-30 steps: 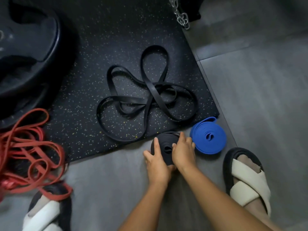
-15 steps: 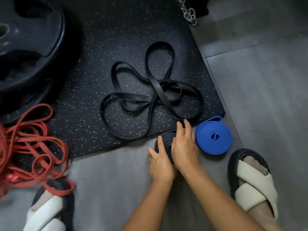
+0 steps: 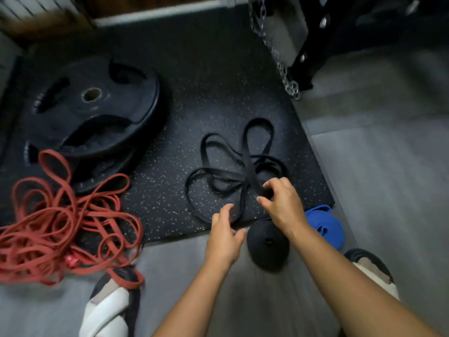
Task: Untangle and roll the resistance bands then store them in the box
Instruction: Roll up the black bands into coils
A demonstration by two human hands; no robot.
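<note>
Pinching the tangled black band (image 3: 243, 166), right hand (image 3: 281, 203); left hand (image 3: 224, 229) released beside black roll (image 3: 267, 242)

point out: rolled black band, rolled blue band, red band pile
rolled black band (image 3: 267, 242): head view, flat face of the coil, near its centre hole.
rolled blue band (image 3: 326, 226): head view, top face of the coil.
red band pile (image 3: 60, 222): head view, middle of the tangle.

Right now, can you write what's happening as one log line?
right hand: pinching tangled black band | left hand: open beside it | black roll, blue roll: done | red bands: tangled
</note>
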